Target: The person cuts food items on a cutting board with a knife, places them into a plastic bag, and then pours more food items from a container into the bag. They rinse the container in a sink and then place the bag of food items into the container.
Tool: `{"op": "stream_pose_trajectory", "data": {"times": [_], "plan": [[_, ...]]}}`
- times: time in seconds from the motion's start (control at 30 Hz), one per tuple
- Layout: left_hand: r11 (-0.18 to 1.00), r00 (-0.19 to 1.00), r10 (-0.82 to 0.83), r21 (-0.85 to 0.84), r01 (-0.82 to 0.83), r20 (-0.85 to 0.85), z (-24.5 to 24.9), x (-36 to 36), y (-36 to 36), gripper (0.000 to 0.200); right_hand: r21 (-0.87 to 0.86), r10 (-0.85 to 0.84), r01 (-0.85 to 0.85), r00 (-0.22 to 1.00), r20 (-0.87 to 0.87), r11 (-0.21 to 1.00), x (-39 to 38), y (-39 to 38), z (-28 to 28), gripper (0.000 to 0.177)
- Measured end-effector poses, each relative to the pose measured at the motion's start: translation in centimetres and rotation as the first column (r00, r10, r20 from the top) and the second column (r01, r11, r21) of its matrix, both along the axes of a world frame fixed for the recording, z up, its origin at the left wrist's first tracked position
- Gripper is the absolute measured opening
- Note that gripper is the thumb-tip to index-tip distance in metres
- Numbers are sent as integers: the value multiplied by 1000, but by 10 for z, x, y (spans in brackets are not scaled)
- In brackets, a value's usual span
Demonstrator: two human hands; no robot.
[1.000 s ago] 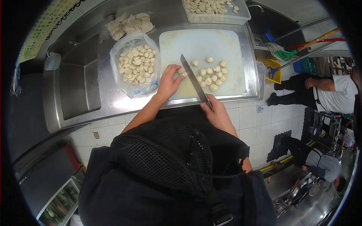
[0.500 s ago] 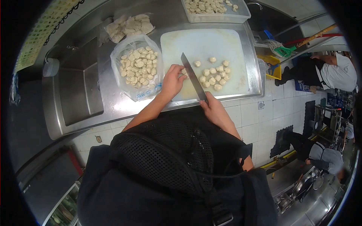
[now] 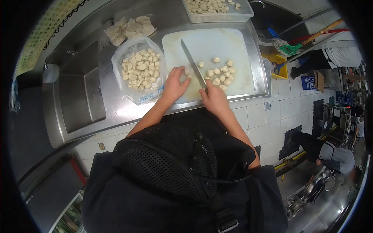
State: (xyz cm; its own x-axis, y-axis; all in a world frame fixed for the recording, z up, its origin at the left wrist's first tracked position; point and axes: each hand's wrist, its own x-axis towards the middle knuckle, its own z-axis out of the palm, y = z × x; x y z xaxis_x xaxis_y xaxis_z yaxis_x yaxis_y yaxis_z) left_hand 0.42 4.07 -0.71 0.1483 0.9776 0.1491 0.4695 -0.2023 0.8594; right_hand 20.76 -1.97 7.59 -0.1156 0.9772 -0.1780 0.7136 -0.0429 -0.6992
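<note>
My right hand [image 3: 215,98] is closed round the handle of a long knife [image 3: 193,62], its blade slanting up and left over the white cutting board [image 3: 206,39]. Between thumb and fingers, my left hand [image 3: 175,86] steadies a pale ball [image 3: 187,72] that looks like a fish ball, just left of the blade. To the right of the knife lie several more pale balls [image 3: 216,59], most of them grouped together. An open plastic bag [image 3: 118,75] full of pale pieces [image 3: 142,66] stands left of the board.
A clear tub [image 3: 221,17] of similar pieces sits behind the board, and tied bags [image 3: 130,29] lie at the back left. The steel sink [image 3: 81,93] is on the left. Two people [image 3: 338,157] [image 3: 342,57] are off to the right.
My right hand has lifted the knife up and to the left, its blade now more upright. My left hand stays at the ball. The person at upper right has moved farther off.
</note>
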Motion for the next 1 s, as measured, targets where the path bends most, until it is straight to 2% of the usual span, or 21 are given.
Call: {"op": "stream_pose_trajectory", "data": {"times": [0.13,0.2,0.5,0.6,0.67,0.77,0.8,0.87,0.93,1.0], "plan": [[998,998,63,-5,-63,-6,18,-11,-29,40,-86,18,-23,998,-58,996,16,-16,35,30],[998,989,46,-40,-52,-144,16,-15,-41,37,-144,44,-55,996,-76,988,18,-26,37,31],[992,990,62,-103,-75,-128,15,-8,-44,22,-214,183,-182,983,-13,960,26,-38,38,30],[995,991,59,-68,-68,-121,13,-8,-42,21,-230,202,-199,979,-7,953,28,-37,33,28],[993,991,68,-85,-78,-117,13,-8,-41,21,-220,198,-207,978,-62,953,28,-35,24,32],[989,991,76,-120,-89,-112,12,-11,-40,22,-271,194,-219,974,-117,937,17,-21,11,28],[986,991,75,-138,-89,-107,10,-11,-39,22,-269,195,-221,973,-120,938,10,-19,-6,28],[989,990,78,-117,-92,-117,9,-10,-40,21,-73,185,-188,982,-40,979,-3,-19,-46,31],[992,989,79,-88,-90,-125,7,-9,-39,21,-61,179,-184,981,-75,981,-5,-8,-48,31],[982,994,90,-160,-100,-67,4,-8,-40,26,-47,162,-168,981,-111,985,-4,-6,-41,30]]}}
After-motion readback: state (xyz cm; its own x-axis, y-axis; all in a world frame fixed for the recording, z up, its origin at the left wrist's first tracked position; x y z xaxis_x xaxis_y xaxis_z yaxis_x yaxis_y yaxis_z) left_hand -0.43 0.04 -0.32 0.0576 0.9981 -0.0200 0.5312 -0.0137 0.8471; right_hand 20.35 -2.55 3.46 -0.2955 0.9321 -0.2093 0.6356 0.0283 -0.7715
